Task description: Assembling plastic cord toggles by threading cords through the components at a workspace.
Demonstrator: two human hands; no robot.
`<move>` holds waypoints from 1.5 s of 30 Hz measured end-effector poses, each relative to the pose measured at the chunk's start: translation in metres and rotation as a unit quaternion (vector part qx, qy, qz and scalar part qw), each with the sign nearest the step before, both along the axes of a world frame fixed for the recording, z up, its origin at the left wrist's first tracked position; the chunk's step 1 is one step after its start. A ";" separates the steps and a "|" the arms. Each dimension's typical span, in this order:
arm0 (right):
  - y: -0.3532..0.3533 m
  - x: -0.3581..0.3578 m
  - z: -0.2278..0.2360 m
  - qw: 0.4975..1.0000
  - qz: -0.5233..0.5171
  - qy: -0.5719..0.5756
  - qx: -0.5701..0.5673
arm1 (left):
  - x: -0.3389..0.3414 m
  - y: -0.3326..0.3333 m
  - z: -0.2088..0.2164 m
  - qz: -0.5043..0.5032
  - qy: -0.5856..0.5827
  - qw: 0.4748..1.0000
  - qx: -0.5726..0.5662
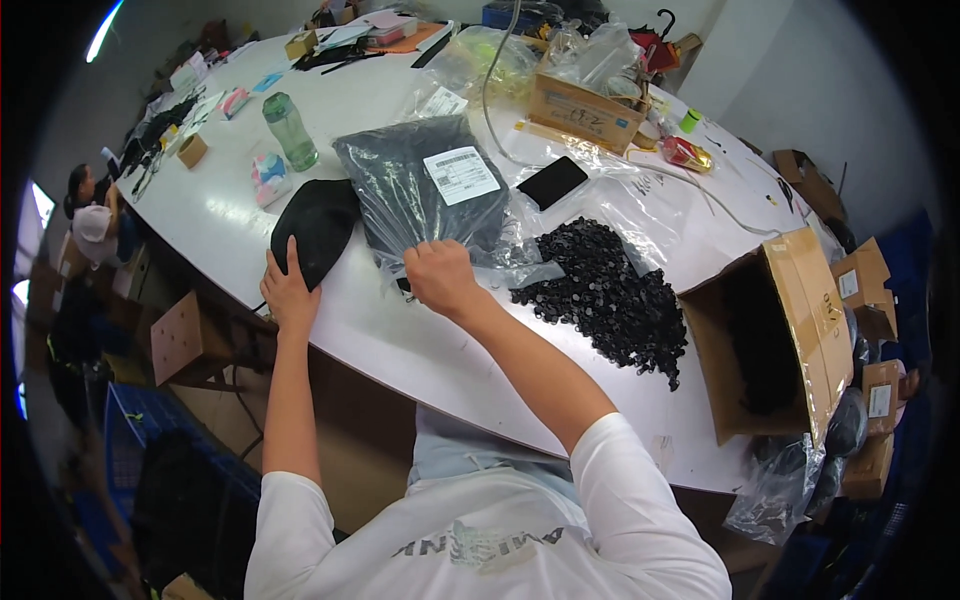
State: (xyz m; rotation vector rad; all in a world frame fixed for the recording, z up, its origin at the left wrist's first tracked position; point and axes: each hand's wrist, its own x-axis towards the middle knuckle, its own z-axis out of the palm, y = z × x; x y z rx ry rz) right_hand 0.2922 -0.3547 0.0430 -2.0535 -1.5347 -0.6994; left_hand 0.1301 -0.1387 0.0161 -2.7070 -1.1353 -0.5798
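My left hand (290,291) rests with its fingers spread on a black cap (318,225) at the table's near left edge. To its right lies a clear plastic bag (395,170) with something dark packed inside and a white label (461,175) on top. My right hand (440,278) is closed in a fist on the gathered near end of this bag. Right of the bag spreads a heap of small black round pieces (610,300), and a black phone (552,182) lies just beyond the heap.
A green bottle (290,132) and a tissue pack (268,180) stand beyond the cap. An open cardboard box (800,330) lies on its side at the right edge. Farther back sits a box (582,112) full of plastic bags, with a cable (487,95) hanging near it. Two people are at far left.
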 end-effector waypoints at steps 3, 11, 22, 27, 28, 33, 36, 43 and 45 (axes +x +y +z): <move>-0.001 -0.007 0.001 1.000 0.008 0.003 0.011 | -0.001 0.000 0.001 -0.004 -0.008 1.000 -0.004; -0.008 -0.019 -0.002 0.998 0.047 -0.001 0.044 | 0.002 -0.005 -0.002 -0.007 -0.013 1.000 -0.006; -0.089 -0.090 0.045 0.993 0.090 0.063 -0.035 | -0.001 -0.003 -0.002 -0.031 -0.047 0.998 0.024; -0.140 -0.109 0.032 0.978 0.111 0.175 -0.036 | 0.008 -0.028 -0.008 0.018 -0.030 0.998 0.053; -0.148 -0.109 0.031 0.976 0.095 0.193 -0.029 | 0.009 -0.032 -0.008 0.017 -0.030 0.998 0.050; -0.173 -0.094 0.012 0.975 0.028 0.220 -0.001 | 0.013 -0.045 -0.008 0.039 -0.046 0.997 0.039; -0.171 -0.078 -0.011 0.968 -0.022 0.251 -0.005 | 0.013 -0.053 -0.014 0.040 -0.063 0.996 0.040; -0.129 -0.040 -0.040 0.972 -0.094 0.173 -0.131 | 0.015 -0.069 -0.010 0.051 -0.046 0.997 0.022; -0.117 -0.027 -0.039 0.978 -0.145 0.104 -0.111 | 0.013 -0.071 -0.005 0.043 -0.040 0.998 0.024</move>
